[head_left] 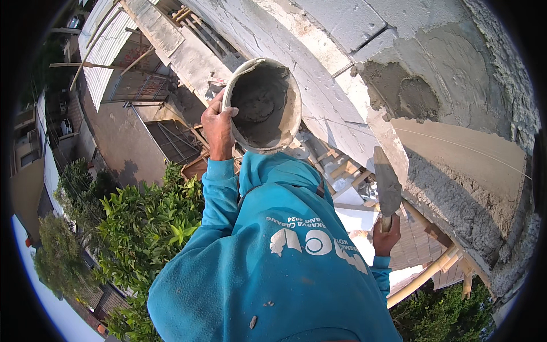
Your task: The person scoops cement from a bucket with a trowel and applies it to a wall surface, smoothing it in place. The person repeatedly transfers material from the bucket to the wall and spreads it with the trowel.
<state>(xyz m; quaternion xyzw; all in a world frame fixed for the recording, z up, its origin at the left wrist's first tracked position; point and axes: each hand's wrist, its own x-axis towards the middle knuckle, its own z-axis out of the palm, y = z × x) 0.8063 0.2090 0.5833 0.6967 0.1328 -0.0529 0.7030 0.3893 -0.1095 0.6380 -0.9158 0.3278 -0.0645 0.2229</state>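
Note:
My left hand (217,126) grips the rim of a round, pale bucket (294,108), its thumb hooked over the edge. Wet grey mortar (259,102) lies inside the bucket and coats its inner wall. On the other side, my right hand (386,235) is closed around the handle of a trowel (387,185). The trowel's blade points away from me, smeared with grey mortar, beside the edge of the block wall. Dark, wet mortar (413,97) is spread on the wall (319,85) beyond the blade, apart from it.
Rough plaster (456,194) and a smooth tan band (461,148) with a thin line across it cover the wall at right. Bamboo poles (424,276) and planks stand below. A leafy tree (151,228) and a yard (122,137) lie far down at left.

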